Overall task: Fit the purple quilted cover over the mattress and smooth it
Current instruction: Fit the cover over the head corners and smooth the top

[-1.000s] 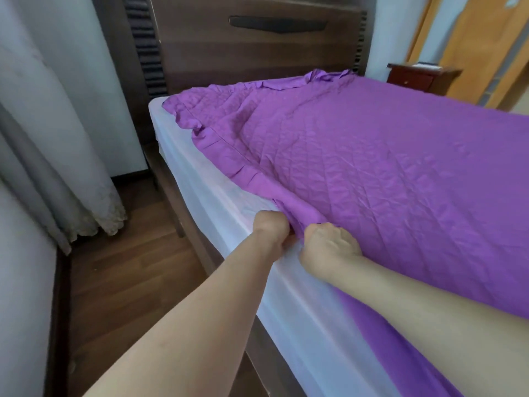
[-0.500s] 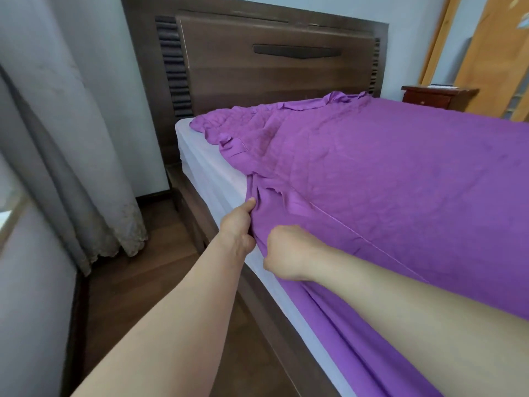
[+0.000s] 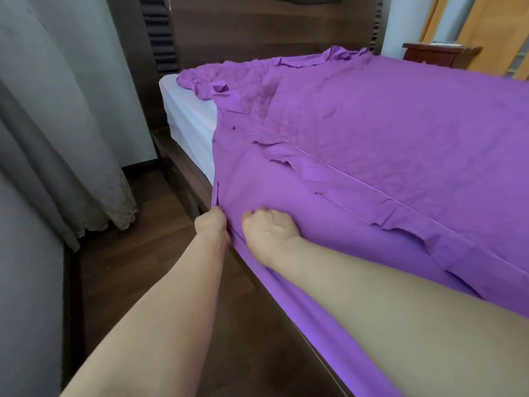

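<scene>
Purple quilted cover (image 3: 386, 133) lies over most of the mattress (image 3: 190, 116), whose near headboard corner is bare; my left hand (image 3: 211, 224) and right hand (image 3: 269, 227) are both clenched on its skirt.

I'd pull the hem down evenly, then work toward that corner. No writing visible.

Purple quilted cover (image 3: 386, 133) — stitched cloth with a faint sheen, its skirt plain, smooth and creased; the mattress (image 3: 190, 110) beneath shows a smooth, matt white fabric. Headboard (image 3: 257, 30), bed frame (image 3: 183, 164) and floor (image 3: 137, 267) are dark wood with visible grain and a low gloss — the nightstand (image 3: 429, 57) a redder wood. The curtain (image 3: 65, 133) is soft grey cloth, matt.
</scene>
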The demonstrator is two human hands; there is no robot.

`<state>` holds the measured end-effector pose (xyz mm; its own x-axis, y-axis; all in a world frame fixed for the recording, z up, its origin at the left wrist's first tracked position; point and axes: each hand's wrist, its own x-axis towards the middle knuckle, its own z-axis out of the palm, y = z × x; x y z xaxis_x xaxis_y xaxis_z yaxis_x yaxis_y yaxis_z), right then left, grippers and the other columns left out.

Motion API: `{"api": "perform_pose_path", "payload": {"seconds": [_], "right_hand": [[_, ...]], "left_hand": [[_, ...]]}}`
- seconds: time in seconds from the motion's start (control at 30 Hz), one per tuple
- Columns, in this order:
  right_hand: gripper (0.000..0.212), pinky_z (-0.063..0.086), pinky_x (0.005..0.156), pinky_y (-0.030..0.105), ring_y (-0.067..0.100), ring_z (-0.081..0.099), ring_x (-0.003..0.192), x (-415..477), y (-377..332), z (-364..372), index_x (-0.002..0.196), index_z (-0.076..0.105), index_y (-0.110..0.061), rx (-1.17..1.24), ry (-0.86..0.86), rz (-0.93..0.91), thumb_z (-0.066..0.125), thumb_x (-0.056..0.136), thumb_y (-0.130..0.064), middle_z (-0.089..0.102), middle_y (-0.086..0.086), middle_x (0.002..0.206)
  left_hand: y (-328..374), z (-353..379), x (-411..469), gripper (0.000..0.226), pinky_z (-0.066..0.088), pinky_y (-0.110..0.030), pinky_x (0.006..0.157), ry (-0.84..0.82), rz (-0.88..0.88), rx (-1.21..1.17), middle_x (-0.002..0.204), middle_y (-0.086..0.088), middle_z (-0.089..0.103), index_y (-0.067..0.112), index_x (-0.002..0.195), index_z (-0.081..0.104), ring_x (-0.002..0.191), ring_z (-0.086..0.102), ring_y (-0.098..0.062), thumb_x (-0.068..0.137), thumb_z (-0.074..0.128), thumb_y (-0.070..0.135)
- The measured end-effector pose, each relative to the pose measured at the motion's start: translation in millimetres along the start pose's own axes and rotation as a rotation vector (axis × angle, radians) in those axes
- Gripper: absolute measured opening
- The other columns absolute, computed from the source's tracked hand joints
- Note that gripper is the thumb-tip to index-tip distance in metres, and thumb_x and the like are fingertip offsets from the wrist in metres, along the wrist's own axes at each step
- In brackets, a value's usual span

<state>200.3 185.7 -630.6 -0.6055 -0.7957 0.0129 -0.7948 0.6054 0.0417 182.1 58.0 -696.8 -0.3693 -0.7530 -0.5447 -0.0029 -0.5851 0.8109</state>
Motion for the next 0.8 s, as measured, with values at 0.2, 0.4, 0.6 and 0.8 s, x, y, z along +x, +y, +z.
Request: {"api": "perform_pose_path", "payload": {"seconds": [0.2, 0.4, 0.6, 0.8], "right_hand": [[0.035, 0.041, 0.093, 0.039, 0.034, 0.049, 0.119, 15.8, 6.2, 4.5, 0.123, 0.053, -0.007, -0.117, -0.073, -0.078, 0.041, 0.090, -0.004, 0.052, 0.015, 0.128], [0.034, 0.021, 0.108, 0.046, 0.028, 0.030, 0.126, 55.1, 30.0, -12.3, 0.118, 0.058, -0.019, -0.523, 0.094, -0.179, 0.051, 0.086, -0.014, 0.049, 0.005, 0.123], [0.034, 0.021, 0.107, 0.043, 0.028, 0.028, 0.126, 68.2, 35.6, -4.7, 0.118, 0.058, -0.016, -0.508, 0.110, -0.183, 0.046, 0.086, -0.015, 0.048, 0.006, 0.126], [0.062, 0.002, 0.114, 0.053, 0.027, 0.003, 0.144, 83.0, 30.7, 12.6, 0.146, 0.026, -0.015, -0.528, 0.069, -0.057, 0.045, 0.091, -0.035, -0.001, 0.010, 0.159]], "left_hand": [[-39.8, -5.4, 39.4, 0.031, 0.053, -0.039, 0.080, -0.042, -0.077, 0.093, 0.112, -0.019, 0.067, -0.003, 0.114, 0.061, 0.082, 0.058, -0.023, 0.083, 0.059, -0.001], [-47.5, 15.8, 40.5, 0.013, 0.050, -0.031, 0.066, -0.054, 0.260, 0.713, 0.084, -0.010, 0.067, 0.015, 0.067, 0.056, 0.075, 0.063, -0.029, 0.080, 0.057, 0.019], [-43.8, 33.5, 45.7, 0.013, 0.057, -0.036, 0.060, -0.112, 0.011, 0.508, 0.067, -0.014, 0.059, 0.004, 0.083, 0.055, 0.048, 0.059, -0.027, 0.075, 0.067, 0.004], [-39.8, 40.1, 40.6, 0.027, 0.057, -0.035, 0.071, -0.090, 0.075, 0.497, 0.097, -0.018, 0.065, 0.002, 0.101, 0.054, 0.087, 0.067, -0.036, 0.076, 0.064, 0.004]]}}
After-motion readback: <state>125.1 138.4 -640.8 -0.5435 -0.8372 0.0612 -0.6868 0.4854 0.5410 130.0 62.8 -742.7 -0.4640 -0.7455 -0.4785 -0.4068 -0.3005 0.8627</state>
